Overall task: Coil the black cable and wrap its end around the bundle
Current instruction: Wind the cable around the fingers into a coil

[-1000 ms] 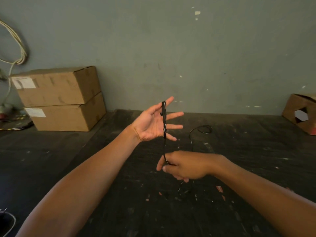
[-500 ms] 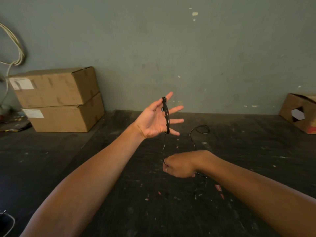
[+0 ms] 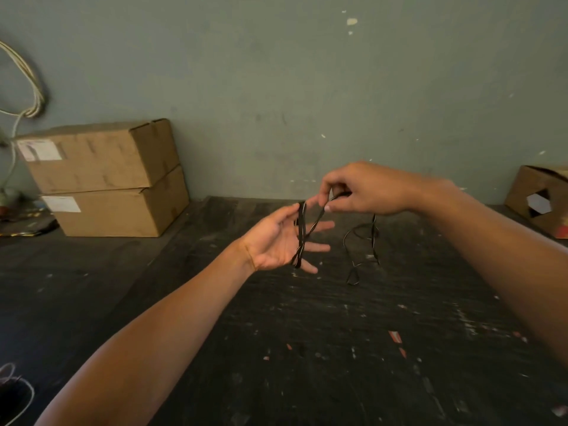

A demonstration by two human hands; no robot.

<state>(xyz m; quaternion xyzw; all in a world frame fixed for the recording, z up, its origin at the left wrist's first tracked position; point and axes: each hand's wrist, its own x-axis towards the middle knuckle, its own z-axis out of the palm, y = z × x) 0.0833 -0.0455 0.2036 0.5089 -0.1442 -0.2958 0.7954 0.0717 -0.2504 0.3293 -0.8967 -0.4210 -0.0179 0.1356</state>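
In front of me a dull grey-green wall (image 3: pixel 276 87), chipped with small pale flecks, meets a dark, scuffed tabletop (image 3: pixel 307 348) speckled with bits of reddish and white debris. At the far left two closed cardboard boxes (image 3: pixel 104 179) sit stacked against the wall, each with a white label, and pale cords (image 3: pixel 29 84) loop on the wall above them. A smaller cardboard box with a cut-out hole (image 3: pixel 541 201) stands at the right edge; the light is dim and even.
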